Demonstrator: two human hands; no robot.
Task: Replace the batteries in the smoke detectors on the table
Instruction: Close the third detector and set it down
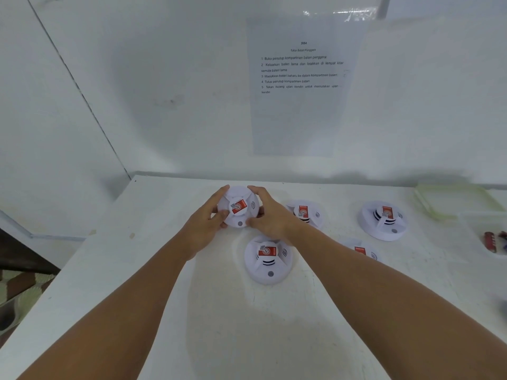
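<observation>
A round white smoke detector (238,206) with a red sticker is held near the far edge of the white table (192,311), face up towards me. My left hand (209,223) grips its left rim and my right hand (270,215) grips its right rim. Several more white smoke detectors lie face up on the table: one (268,259) just below my hands, one (307,213) partly behind my right hand, one (365,252) partly hidden by my right forearm, and one (383,220) further right.
A clear plastic container (491,239) at the right edge holds red batteries. A greenish lid (452,201) lies behind it. A printed instruction sheet (301,83) is taped on the white wall. The table's left edge drops to the floor.
</observation>
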